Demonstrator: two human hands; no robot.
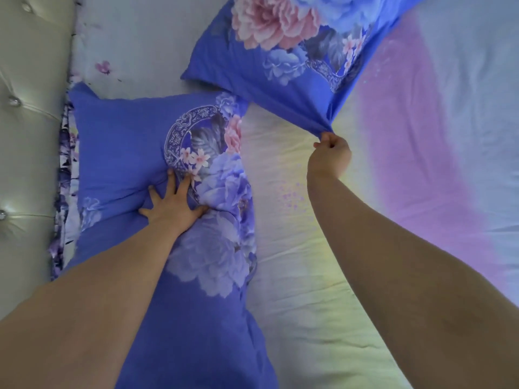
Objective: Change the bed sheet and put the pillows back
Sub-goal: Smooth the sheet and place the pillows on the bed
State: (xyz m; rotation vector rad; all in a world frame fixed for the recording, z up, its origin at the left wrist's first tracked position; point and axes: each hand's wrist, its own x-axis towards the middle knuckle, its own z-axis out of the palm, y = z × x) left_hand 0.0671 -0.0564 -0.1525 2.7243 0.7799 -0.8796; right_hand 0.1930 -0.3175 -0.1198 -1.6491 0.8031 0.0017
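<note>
- Head view: fresh pastel sheet (pixel 323 248) spread — change apparently done
- Left hand (pixel 174 204) pressing flat, fingers spread, on lower-left pillow (pixel 123 153)
- Right hand (pixel 332 153) pinching corner of upper-centre pillow (pixel 280 51) — placement pending

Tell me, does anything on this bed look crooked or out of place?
Yes. The far pillow lies askew, slanting across the sheet away from the headboard, its corner pinched by the right hand. The near pillow, under the left hand, sits beside the headboard.

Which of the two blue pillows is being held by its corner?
The farther pillow: the right hand pinches its corner. The left hand presses flat on the nearer pillow.
</note>
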